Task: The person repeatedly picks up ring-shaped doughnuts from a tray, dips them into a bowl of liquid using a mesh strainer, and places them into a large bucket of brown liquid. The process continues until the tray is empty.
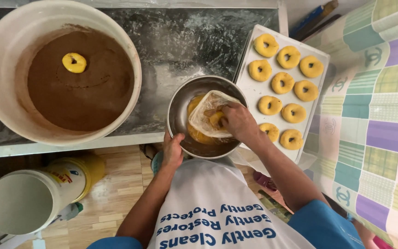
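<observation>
The left hand [172,150] holds the near rim of the steel bowl [180,103] at the table [180,41] edge. The right hand [238,121], its grip closed on a plastic sheet [206,115], presses yellow dough [198,134] inside the bowl. Dough rings lie on the tray [254,92] just beside.

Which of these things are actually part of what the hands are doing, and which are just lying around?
In use:
- left hand steadying the metal bowl
- right hand pressing a plastic sheet onto yellow dough
- tray of dough rings
- white bucket of brown powder with one ring

Lying about:
- white container on the floor
- checked cloth
</observation>
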